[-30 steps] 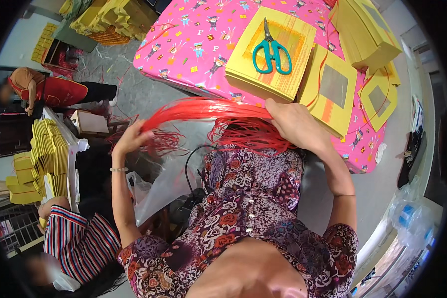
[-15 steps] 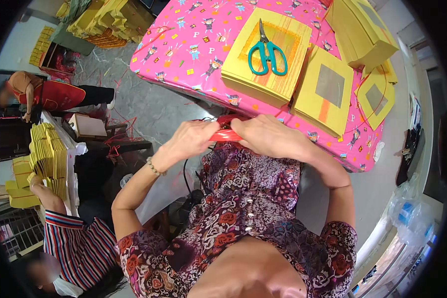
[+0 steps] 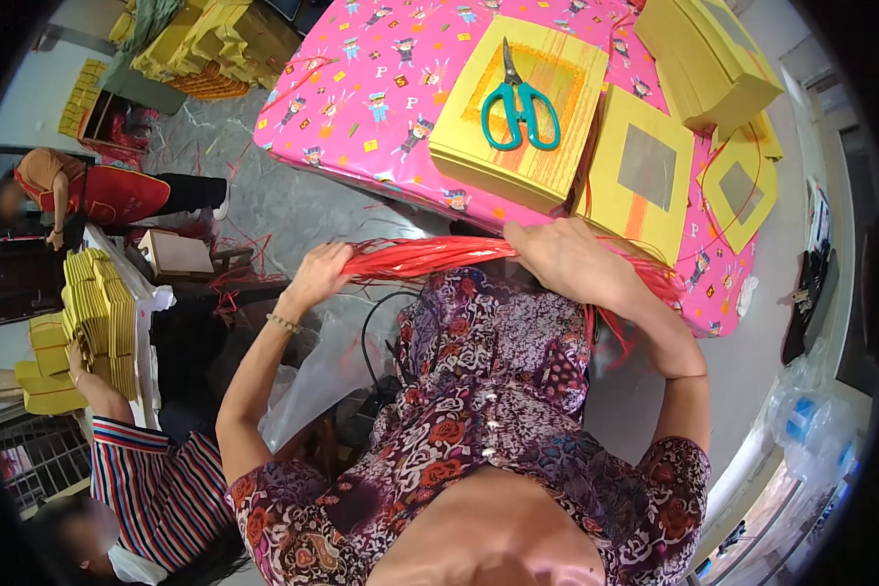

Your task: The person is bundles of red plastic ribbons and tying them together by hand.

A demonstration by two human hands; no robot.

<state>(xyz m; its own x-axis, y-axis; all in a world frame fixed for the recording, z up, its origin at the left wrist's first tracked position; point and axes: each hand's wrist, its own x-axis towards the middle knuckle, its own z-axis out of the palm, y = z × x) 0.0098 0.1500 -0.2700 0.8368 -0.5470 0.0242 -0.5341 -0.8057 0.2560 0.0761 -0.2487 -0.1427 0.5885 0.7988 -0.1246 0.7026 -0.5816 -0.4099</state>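
Observation:
A long bundle of thin red plastic cord [image 3: 430, 254] stretches across in front of my lap, roughly level. My left hand [image 3: 319, 276] is closed around its left end. My right hand [image 3: 571, 259] grips the bundle farther along, and loose strands fan out beyond that hand over the table's near edge. Just past the bundle lies a stack of yellow paper sheets [image 3: 508, 181] with green-handled scissors [image 3: 520, 109] on top. Another yellow stack [image 3: 640, 146] with a grey rectangle is right of it, close to my right hand.
Pink patterned cloth covers the table [image 3: 352, 117]. More yellow stacks [image 3: 703, 68] stand at its far right. At left, a person in a striped shirt [image 3: 156, 469] touches yellow bundles [image 3: 98, 303]; another in a red apron [image 3: 117, 195] stands beyond. A plastic bag [image 3: 313, 391] hangs by my left arm.
My hands have moved apart, the left outward to the left and the right slightly right. The red cord, bunched between them before, is now drawn out lengthwise.

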